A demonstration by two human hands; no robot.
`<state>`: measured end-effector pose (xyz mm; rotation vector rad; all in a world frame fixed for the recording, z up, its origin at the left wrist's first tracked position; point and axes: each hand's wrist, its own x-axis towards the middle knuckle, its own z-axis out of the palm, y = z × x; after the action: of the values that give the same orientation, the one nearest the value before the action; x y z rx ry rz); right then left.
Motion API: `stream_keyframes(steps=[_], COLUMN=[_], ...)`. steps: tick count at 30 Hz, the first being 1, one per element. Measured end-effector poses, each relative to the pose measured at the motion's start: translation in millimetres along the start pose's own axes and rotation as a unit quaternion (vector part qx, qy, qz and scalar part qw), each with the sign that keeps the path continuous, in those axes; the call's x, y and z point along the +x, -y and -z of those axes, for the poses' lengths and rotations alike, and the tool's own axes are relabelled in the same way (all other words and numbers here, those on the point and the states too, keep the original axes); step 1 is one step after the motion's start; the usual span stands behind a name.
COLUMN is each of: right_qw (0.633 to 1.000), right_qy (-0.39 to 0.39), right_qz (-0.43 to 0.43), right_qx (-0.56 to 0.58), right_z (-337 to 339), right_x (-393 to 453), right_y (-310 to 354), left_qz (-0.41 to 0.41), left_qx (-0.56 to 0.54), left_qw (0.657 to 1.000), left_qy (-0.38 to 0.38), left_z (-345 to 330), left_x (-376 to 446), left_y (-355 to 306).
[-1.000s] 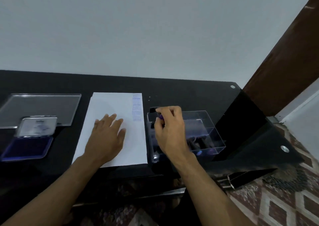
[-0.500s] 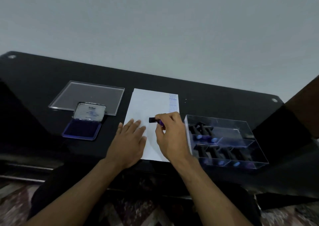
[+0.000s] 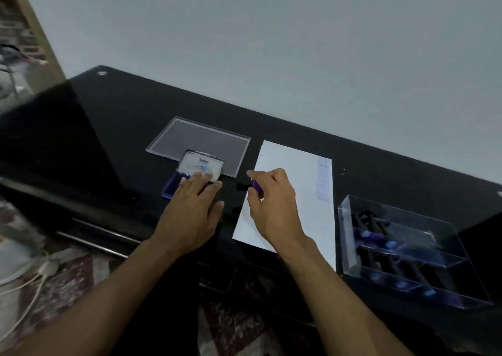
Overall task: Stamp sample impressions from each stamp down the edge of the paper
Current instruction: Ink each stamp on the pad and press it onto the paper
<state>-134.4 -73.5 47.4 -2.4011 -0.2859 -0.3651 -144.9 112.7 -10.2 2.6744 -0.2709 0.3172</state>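
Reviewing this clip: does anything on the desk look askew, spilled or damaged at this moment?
Nothing stands out. The paper lies flat, with impressions down its right edge. The ink pad is open under the left hand, with no ink spilled around it. The right hand holds a stamp; the others sit in the clear box.

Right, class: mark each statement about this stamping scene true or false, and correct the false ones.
1. The right hand pinches a stamp. True.
2. The left hand lies flat on the paper. False: it rests at the ink pad, off the paper.
3. The ink pad's lid is open. True.
4. The clear box is empty. False: it holds more stamps.
5. Impressions run down the paper's right edge. True.
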Motion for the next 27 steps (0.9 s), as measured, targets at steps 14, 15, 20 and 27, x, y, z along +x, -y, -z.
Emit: stream_keyframes(steps=[14,15,20,27], right_qw=[0.989,0.988,0.979,0.973], right_qy=[0.132,0.136,0.175,0.191], right_qz=[0.054,0.054,0.041,0.043], right_qx=[-0.049,-0.055,-0.097,-0.124], right_z=[-67.7,-67.4,-71.5,-74.5], right_x=[38.8,40.2,49.6,52.4], right_y=[80.9,83.4,88.7,90.9], left_qz=[0.108,0.107,0.108,0.117], left_qx=[0.071,0.074,0.084,0.096], left_qw=[0.992,0.991,0.99,0.988], left_qy=[0.01,0.01,0.016,0.005], left_z=[32.1,32.0,26.0,21.2], left_x=[-27.4,-26.5,-22.0,-20.9], left_y=[115.4,117.2,119.9,118.2])
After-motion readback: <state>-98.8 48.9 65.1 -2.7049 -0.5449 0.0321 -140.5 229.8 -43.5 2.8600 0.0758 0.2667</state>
